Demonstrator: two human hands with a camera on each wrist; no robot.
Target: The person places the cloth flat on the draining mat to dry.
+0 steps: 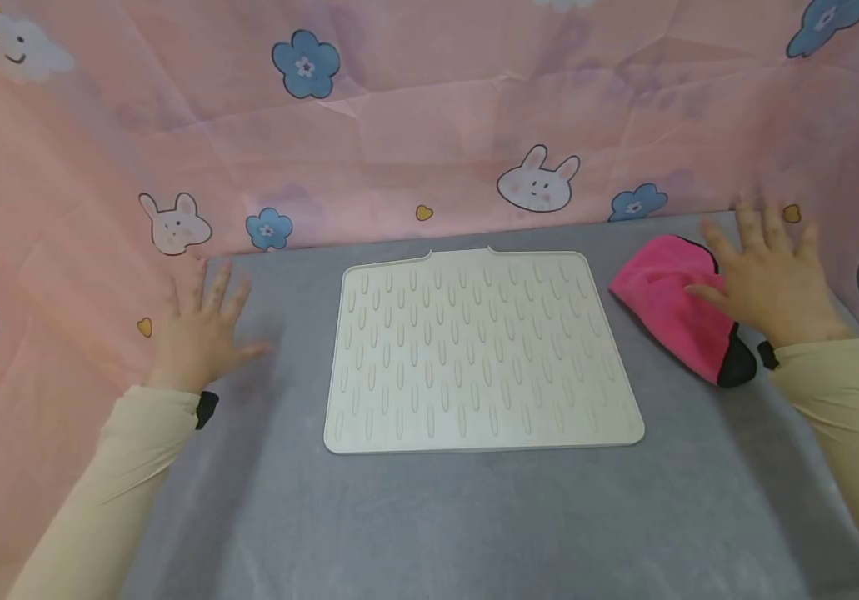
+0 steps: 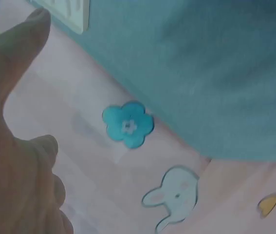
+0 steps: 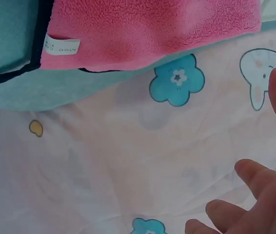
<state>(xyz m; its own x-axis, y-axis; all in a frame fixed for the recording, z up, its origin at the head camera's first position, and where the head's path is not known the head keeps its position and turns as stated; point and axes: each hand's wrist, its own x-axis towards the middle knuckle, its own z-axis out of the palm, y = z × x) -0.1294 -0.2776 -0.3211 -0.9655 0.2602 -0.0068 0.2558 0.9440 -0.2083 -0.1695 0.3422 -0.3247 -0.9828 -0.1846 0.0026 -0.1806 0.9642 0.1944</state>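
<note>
My left hand (image 1: 200, 337) is held with fingers spread at the left of the grey tabletop, holding nothing. Over at the right, my right hand (image 1: 777, 279) also has its fingers spread and grips nothing. In the head view it overlaps a bright pink fleecy cloth (image 1: 672, 300) with black edging. The right wrist view shows this cloth (image 3: 142, 34) with a white label and a dark loop at its corner. Between the hands lies a flat cream mat (image 1: 474, 358) with rows of raised oval ridges and a notch in its far edge.
A grey cloth (image 1: 436, 525) covers the tabletop. Pink fabric (image 1: 414, 125) printed with rabbits, flowers and clouds hangs behind it and at both sides, close to each hand. The mat's corner (image 2: 74, 14) shows in the left wrist view.
</note>
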